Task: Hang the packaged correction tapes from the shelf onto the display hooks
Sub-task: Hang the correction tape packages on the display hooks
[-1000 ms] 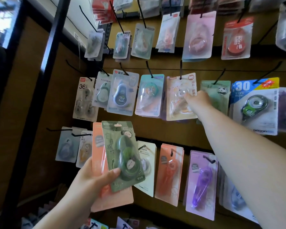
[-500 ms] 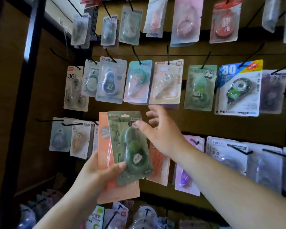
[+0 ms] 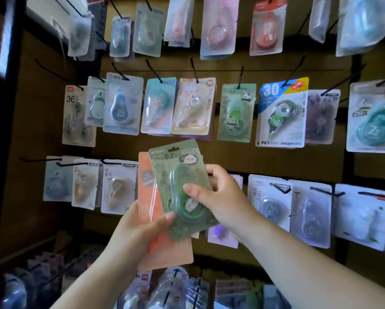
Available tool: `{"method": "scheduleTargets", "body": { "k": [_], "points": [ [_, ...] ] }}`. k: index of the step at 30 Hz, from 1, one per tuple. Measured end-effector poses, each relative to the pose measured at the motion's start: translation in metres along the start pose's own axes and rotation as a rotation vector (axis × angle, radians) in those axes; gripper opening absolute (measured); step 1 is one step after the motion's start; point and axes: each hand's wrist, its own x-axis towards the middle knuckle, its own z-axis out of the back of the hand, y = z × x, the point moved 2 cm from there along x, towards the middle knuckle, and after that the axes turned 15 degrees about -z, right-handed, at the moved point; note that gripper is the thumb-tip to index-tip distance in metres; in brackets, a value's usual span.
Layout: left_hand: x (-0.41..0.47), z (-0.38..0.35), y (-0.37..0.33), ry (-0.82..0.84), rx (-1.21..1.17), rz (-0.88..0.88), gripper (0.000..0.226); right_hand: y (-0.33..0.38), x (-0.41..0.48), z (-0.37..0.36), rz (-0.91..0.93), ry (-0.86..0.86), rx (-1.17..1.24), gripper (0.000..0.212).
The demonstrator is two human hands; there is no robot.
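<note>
1. Across the whole view, brown display board with rows of black hooks, most carrying blister packs of correction tape; edges blurry toward 12 and 3 o'clock.
2. At 2 o'clock of centre, blue "30" pack on its hook; hanging green panda pack just beside it, on its 9 o'clock side.
3. Just toward 6 o'clock of centre, orange pack, on no hook, held roughly upright behind the green one.
4. Dead centre, green panda correction tape pack, in front of the orange pack and touching it, top tilted toward 11 o'clock, on no hook.
5. From 7 o'clock, left hand: thumb pressed on the green pack's lower left, fingers hidden behind the orange pack, gripping both.
6. From 4 o'clock, right hand: thumb on the blister front, fingers curled round the right edge, pinching the green pack.
</note>
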Motion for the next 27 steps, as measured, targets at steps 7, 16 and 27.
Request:
{"method": "scheduleTargets", "body": {
  "k": [7,16,27],
  "points": [
    [0.002,-0.026,0.003,0.040,0.059,0.055,0.027,0.033,0.008,0.074,0.131,-0.246,0.075,0.027],
    [0.007,-0.022,0.005,0.046,0.163,0.050,0.028,0.099,0.051,0.126,0.192,-0.428,-0.072,0.036],
    [0.014,0.004,0.010,0.013,0.171,0.022,0.031,0.114,0.063,0.118,0.122,-0.394,-0.024,0.020]
  ]
}}
